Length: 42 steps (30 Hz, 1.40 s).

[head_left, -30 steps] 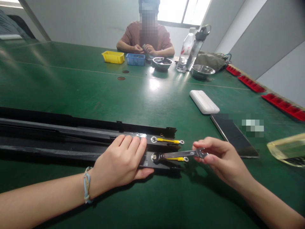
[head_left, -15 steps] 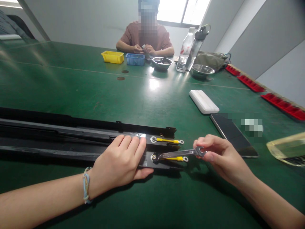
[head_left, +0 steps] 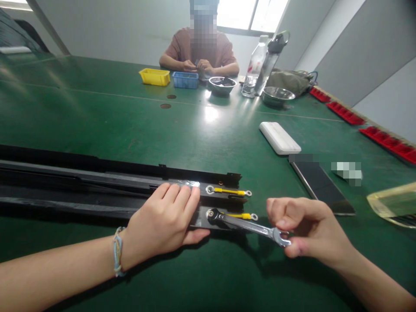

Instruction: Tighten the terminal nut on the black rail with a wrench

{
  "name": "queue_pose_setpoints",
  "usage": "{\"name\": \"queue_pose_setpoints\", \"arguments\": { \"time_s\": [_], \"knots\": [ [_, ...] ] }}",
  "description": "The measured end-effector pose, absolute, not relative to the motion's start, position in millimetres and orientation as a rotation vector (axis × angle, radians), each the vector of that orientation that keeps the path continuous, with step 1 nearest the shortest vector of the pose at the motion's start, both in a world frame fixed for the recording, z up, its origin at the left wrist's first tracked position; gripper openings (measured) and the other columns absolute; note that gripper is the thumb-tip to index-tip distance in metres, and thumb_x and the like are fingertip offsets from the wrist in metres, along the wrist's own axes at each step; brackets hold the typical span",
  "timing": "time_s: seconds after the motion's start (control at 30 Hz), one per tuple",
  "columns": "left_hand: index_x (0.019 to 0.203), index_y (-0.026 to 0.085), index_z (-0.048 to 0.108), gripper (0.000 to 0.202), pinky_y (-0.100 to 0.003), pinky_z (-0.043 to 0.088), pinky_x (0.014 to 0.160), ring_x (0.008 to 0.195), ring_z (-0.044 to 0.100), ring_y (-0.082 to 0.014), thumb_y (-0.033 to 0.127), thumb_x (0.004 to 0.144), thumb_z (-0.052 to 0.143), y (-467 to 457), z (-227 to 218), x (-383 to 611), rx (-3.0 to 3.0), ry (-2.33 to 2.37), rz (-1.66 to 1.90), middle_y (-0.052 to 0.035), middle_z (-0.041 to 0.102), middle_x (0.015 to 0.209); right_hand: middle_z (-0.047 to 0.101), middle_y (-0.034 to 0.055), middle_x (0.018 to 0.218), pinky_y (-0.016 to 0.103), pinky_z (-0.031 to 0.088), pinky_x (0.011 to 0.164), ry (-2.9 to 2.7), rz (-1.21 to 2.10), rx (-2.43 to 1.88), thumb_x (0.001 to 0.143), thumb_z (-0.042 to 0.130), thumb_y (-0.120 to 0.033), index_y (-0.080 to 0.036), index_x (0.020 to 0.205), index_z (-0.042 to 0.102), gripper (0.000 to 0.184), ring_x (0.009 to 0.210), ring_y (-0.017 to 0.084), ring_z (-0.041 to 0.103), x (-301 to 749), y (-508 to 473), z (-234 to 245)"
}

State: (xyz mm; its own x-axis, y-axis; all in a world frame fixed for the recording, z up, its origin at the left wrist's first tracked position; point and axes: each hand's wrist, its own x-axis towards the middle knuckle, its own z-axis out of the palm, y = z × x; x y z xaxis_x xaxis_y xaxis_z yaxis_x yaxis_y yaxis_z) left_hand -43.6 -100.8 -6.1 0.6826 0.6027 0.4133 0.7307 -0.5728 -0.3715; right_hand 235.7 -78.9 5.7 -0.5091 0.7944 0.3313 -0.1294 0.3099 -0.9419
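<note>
My left hand is closed over long black metal profiles, fingers on top and thumb at the near edge. Yellow-sleeved cables with ring terminals lie at the right ends: a far cable and a near cable, partly covered by the wrench. A combination wrench has its ring end around a nut or bolt head on the near profile. Its handle slants to the lower right. My right hand has thumb and bent forefinger at the wrench's open-jaw end.
Beyond the profiles lie a white power bank and a dark phone. Across the green table a person sits behind a yellow bin, a blue bin and a metal bowl. Bottles stand nearby; red trays line the right edge.
The wrench's free end has swung toward me, turning about its ring end. My right hand has moved down and slightly right with it. My left hand stays on the profiles.
</note>
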Motion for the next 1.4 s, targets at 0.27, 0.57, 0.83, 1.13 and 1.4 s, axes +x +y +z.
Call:
{"name": "queue_pose_setpoints", "arguments": {
  "time_s": [0.27, 0.57, 0.83, 1.13, 1.4],
  "knots": [
    [0.098, 0.005, 0.066, 0.066, -0.037, 0.044, 0.061, 0.067, 0.058, -0.0256, 0.061, 0.092, 0.032, -102, -4, -41, -2.371, -1.012, -0.349, -0.0133, 0.066, 0.080, 0.071, 0.0019, 0.069, 0.025, 0.051, 0.056, -1.570, 1.224, -0.977, 0.066, 0.086, -0.030, -0.030, 0.078, 0.080, 0.013, 0.064, 0.016, 0.063, 249, -73, 7],
    [0.098, 0.005, 0.066, 0.066, -0.038, 0.045, 0.061, 0.068, 0.059, -0.0260, 0.061, 0.093, 0.031, -104, -1, -42, -2.371, -1.022, -0.338, -0.0132, 0.066, 0.080, 0.072, 0.0018, 0.067, 0.019, 0.050, 0.049, -1.420, 1.247, -1.216, 0.065, 0.086, -0.037, -0.027, 0.078, 0.081, 0.017, 0.055, 0.012, 0.060, 246, -68, 4],
    [0.098, 0.005, 0.066, 0.065, -0.038, 0.044, 0.061, 0.067, 0.059, -0.0259, 0.060, 0.093, 0.031, -104, -2, -41, -2.375, -1.026, -0.341, -0.0134, 0.066, 0.080, 0.068, 0.0018, 0.070, 0.022, 0.047, 0.051, -1.495, 1.249, -1.081, 0.065, 0.087, -0.036, -0.026, 0.073, 0.077, 0.016, 0.060, 0.014, 0.059, 249, -72, 4],
    [0.098, 0.005, 0.065, 0.065, -0.037, 0.043, 0.061, 0.069, 0.058, -0.0257, 0.061, 0.093, 0.032, -104, -1, -42, -2.375, -1.026, -0.353, -0.0133, 0.065, 0.080, 0.050, -0.0054, 0.053, 0.025, 0.034, 0.048, -1.679, 1.360, -0.709, 0.071, 0.084, -0.032, -0.023, 0.077, 0.069, 0.018, 0.050, 0.011, 0.042, 242, -81, 6],
    [0.101, 0.005, 0.065, 0.066, -0.038, 0.042, 0.063, 0.070, 0.057, -0.0249, 0.061, 0.092, 0.032, -102, -4, -41, -2.381, -1.027, -0.339, -0.0139, 0.065, 0.082, 0.055, -0.0054, 0.050, 0.026, 0.034, 0.048, -1.738, 1.308, -0.663, 0.065, 0.087, -0.034, -0.022, 0.072, 0.069, 0.023, 0.047, 0.011, 0.043, 242, -80, 5]
  ]
}}
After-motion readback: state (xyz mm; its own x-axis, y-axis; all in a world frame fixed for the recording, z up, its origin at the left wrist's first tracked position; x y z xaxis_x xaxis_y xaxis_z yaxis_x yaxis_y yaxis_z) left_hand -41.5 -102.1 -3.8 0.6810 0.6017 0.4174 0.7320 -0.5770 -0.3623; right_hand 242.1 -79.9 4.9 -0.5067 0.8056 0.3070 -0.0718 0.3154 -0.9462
